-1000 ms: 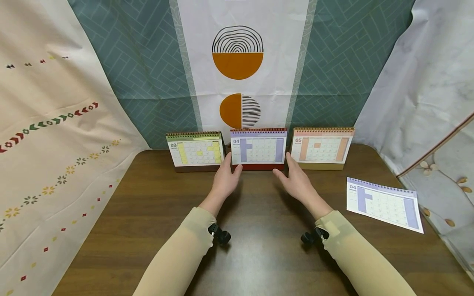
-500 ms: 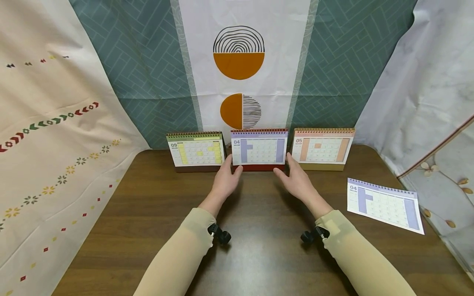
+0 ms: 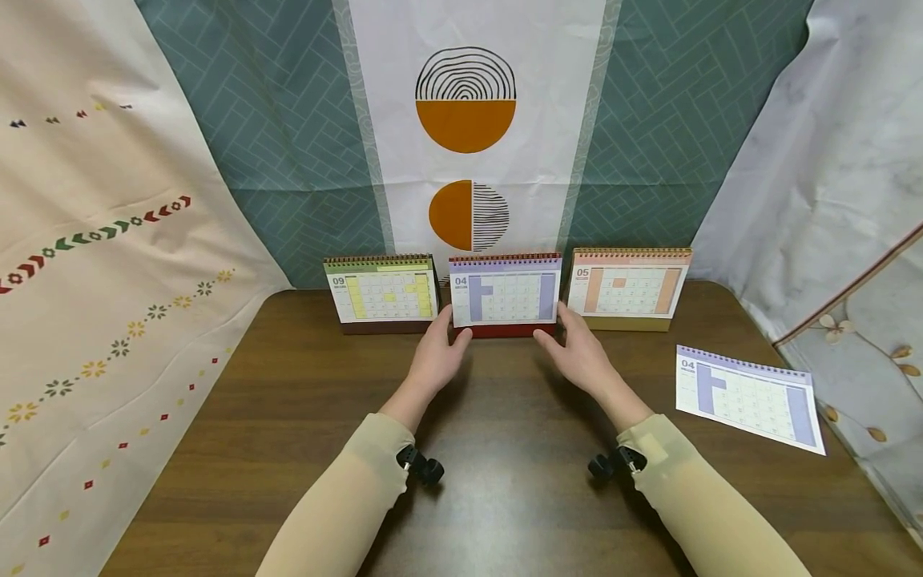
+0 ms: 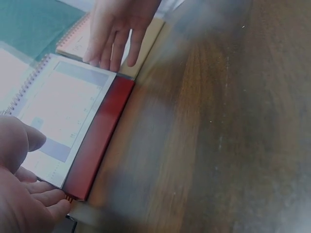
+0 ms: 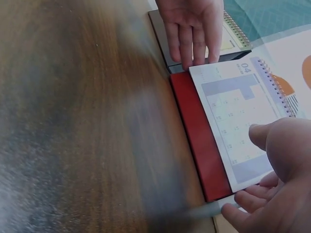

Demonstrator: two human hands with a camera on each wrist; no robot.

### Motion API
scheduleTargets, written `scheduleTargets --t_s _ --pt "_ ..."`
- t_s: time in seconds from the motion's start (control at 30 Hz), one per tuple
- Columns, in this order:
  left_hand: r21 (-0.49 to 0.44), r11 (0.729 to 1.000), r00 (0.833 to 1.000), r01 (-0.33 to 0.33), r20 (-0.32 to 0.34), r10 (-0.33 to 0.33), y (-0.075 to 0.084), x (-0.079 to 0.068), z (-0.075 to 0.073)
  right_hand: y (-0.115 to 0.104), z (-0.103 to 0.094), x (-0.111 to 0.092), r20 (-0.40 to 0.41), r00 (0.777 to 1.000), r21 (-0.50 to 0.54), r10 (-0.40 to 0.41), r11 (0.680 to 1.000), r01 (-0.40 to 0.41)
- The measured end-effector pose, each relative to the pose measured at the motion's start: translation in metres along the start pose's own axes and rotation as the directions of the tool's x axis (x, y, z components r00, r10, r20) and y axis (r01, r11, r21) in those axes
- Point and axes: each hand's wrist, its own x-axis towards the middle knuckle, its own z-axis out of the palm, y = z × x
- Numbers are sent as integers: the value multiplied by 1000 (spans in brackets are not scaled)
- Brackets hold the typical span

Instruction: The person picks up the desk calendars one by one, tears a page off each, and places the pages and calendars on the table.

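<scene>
A desk calendar [image 3: 505,292] with a lilac 04 page and a red base stands at the back middle of the table. At its left side is my left hand [image 3: 437,353], fingers extended along the edge and thumb in front. My right hand [image 3: 574,349] mirrors this at the right side. Both wrist views show the palms facing each other, with fingertips against or very near the calendar's ends; the left wrist view has the red base [image 4: 102,141] between them. Neither hand's fingers curl round it.
A green-topped 09 calendar [image 3: 382,292] stands on the left, close to my left hand. On the right is a pink-topped 05 calendar [image 3: 627,288]. A loose lilac 04 sheet [image 3: 746,399] lies at the table's right edge. Fabric curtains [image 3: 288,120] hang behind.
The middle calendar has shifted slightly toward me, its base now a little lower in the head view, and both hands have come with it. The other calendars and the loose sheet stay put.
</scene>
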Motion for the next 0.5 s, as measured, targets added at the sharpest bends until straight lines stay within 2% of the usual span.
scheduleTargets --t_s 0.27,0.5 --pt "-36 999 1000 -18 22 19 -2 -10 -5 0 2 -7 -10 1000 46 -20 999 21" --pt "-27 999 999 -27 26 28 -4 -19 -7 -3 2 -15 7 1000 76 -11 997 11"
